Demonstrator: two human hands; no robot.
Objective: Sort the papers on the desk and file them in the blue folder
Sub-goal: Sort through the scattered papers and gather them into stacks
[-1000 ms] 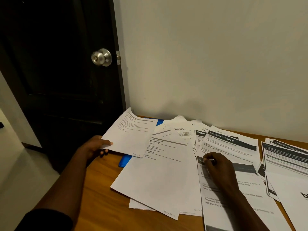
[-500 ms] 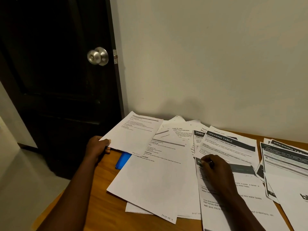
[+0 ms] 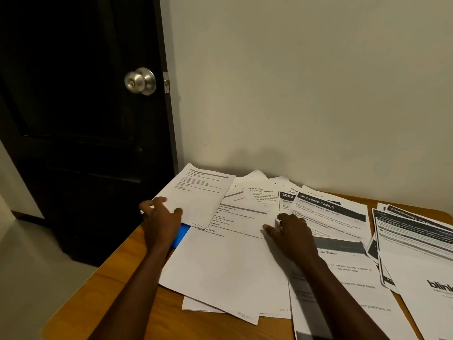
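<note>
The left hand (image 3: 163, 217) lies on the near corner of a printed sheet (image 3: 201, 192) at the left end of the pile. Its fingers are spread and a little bent, and its thumb is on top of the sheet. The right hand (image 3: 291, 234) rests palm down on the papers (image 3: 228, 266) in the middle, fingers straight and apart, thumb pointing left.

The blue folder (image 3: 180, 238) is just beside the left wrist. Only a small corner shows, and the rest is under the papers. The papers overlap in a loose spread over the wooden worktop (image 3: 122, 278). Some sheets (image 3: 416, 231) on the right have dark headers.

Behind the worktop is a pale wall (image 3: 306, 94). To the left is a black door (image 3: 73, 119) with a silver knob (image 3: 140, 81).
</note>
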